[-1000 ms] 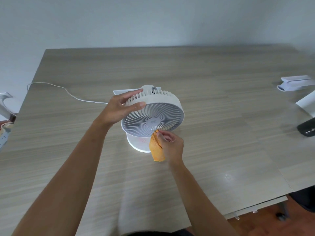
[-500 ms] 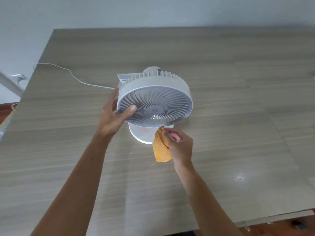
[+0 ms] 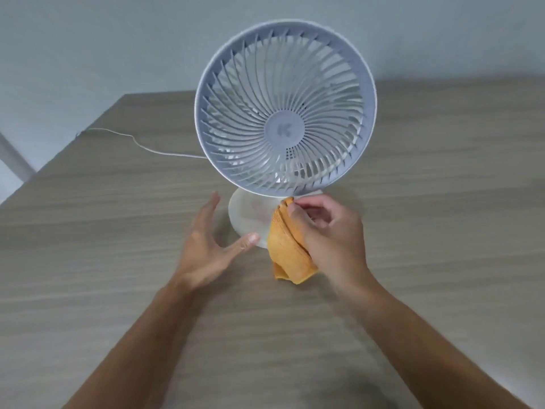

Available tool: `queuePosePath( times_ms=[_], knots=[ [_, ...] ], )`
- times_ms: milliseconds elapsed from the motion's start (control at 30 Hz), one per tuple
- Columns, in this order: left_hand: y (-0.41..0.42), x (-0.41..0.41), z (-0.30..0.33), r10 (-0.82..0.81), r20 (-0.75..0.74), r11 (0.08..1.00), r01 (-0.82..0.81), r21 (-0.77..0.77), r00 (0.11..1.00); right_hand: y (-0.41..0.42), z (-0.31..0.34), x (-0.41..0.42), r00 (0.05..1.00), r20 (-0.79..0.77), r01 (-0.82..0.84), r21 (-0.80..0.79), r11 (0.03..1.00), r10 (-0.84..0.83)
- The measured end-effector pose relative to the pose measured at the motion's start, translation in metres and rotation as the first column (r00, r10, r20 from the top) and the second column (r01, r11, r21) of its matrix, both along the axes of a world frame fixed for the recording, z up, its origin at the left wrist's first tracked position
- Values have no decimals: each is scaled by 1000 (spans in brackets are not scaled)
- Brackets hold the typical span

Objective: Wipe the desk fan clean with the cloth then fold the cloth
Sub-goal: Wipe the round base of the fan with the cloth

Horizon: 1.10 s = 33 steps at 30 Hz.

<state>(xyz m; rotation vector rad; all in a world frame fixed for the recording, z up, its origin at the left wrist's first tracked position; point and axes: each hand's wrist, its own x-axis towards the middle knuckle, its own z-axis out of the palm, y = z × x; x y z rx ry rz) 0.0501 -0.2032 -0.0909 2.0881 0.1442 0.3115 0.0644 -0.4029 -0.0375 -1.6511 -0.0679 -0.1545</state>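
- White desk fan (image 3: 284, 113) upright on the wood-grain counter (image 3: 442, 202), grille tilted toward the camera; round base (image 3: 247, 216) partly hidden behind the grille's lower rim and the cloth.
- Orange cloth (image 3: 287, 252) bunched in the right hand (image 3: 327, 234), fingers closed around it, top corner pressed at the joint between grille and base; lower folds hanging against the counter.
- Left hand (image 3: 206, 249) spread, holding nothing, thumb tip touching the base's front edge; slightly blurred.
- Thin white cord (image 3: 141, 143) trailing left across the counter, far end lost behind the grille.
- Stand and neck behind the grille not visible.
- Hub logo too faint to read.
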Motion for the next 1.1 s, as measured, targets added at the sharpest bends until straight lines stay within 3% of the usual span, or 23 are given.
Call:
queuePosePath(
  times_ms=[67,367,467,533,600,667,767,867,967,1100],
  knots=[
    [0,-6,-10,10,28,1000,-11,12,1000,-3,-11,-2,998,59,-3,-122,993,11],
    [-2,-26,-11,-58,115,998,59,-4,992,-9,-47,-38,974,220,31,-363,931,53],
    [2,-20,-14,-62,98,998,61,10,993,-15,-44,-50,957,175,-107,-530,841,233],
    [4,-15,-15,-75,113,997,78,-18,991,-18,-40,-54,923,92,-230,-649,725,375],
    [7,-6,-15,-76,115,996,81,-32,990,-18,-41,-54,892,88,-229,-759,610,443],
    [13,7,-15,-69,101,996,74,-52,992,-15,-45,-52,893,139,-150,-804,575,428],
    [20,26,-18,-79,104,996,82,-27,991,-8,-47,-50,901,201,-72,-806,588,385],
    [20,38,-19,-91,126,996,90,12,988,-8,-39,-43,886,268,-61,-740,670,378],
    [19,45,-18,-117,131,992,110,58,984,-24,-21,-18,929,316,56,-634,771,193],
    [15,49,-15,-96,116,987,80,137,989,-48,-6,31,925,373,279,-537,796,-72]
  ],
)
